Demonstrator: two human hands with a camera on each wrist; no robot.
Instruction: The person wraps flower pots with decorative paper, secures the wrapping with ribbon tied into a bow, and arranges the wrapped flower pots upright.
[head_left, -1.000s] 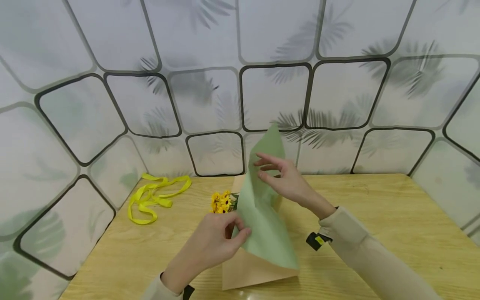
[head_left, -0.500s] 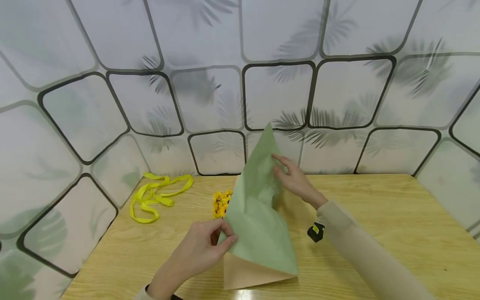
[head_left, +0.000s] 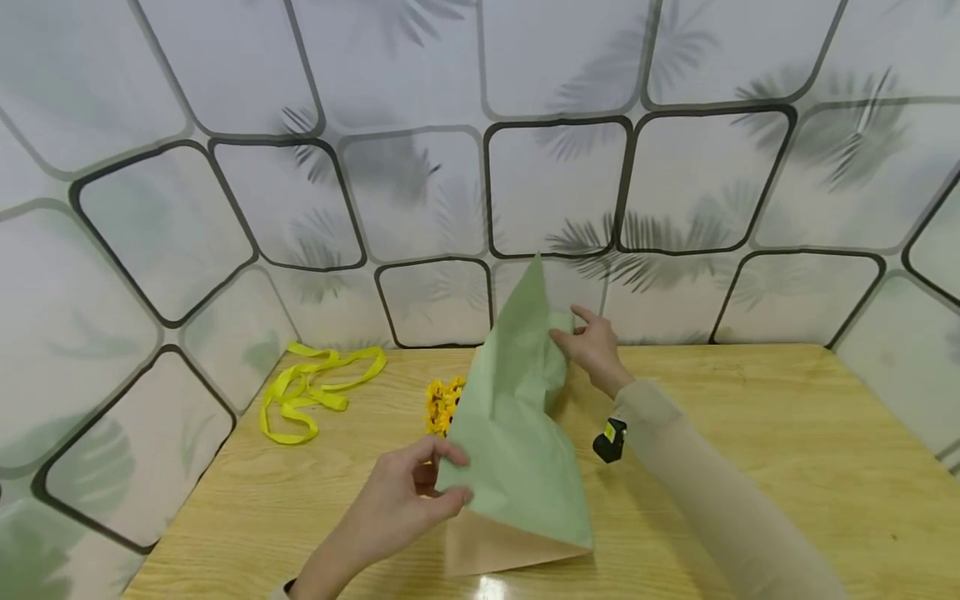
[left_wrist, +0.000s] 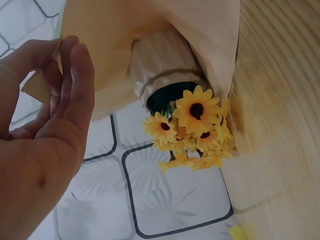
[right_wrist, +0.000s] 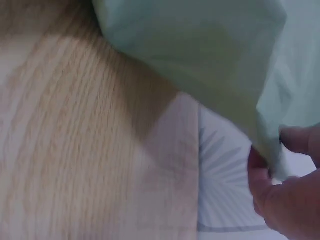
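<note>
A sheet of wrapping paper [head_left: 517, 467], pale green outside and tan inside, is folded over a small bunch of yellow artificial flowers [head_left: 442, 406]. My left hand [head_left: 397, 496] pinches the paper's left edge. Under that flap, the left wrist view shows a flower pot [left_wrist: 162, 57] in a pale cover tied with cord, lying on its side with the yellow blooms [left_wrist: 197, 110] sticking out. At the far right of the sheet, my right hand [head_left: 596, 350] pinches the green edge between thumb and fingers. A peak of paper stands up between the hands.
A loose yellow ribbon [head_left: 300, 396] lies curled at the back left of the wooden table [head_left: 750, 433]. A patterned fabric wall [head_left: 555, 192] rises behind the table and along its sides.
My left hand has drawn the paper edge left, covering more of the flowers. The right hand has moved from the upright peak to the far right edge and taken hold of it.
</note>
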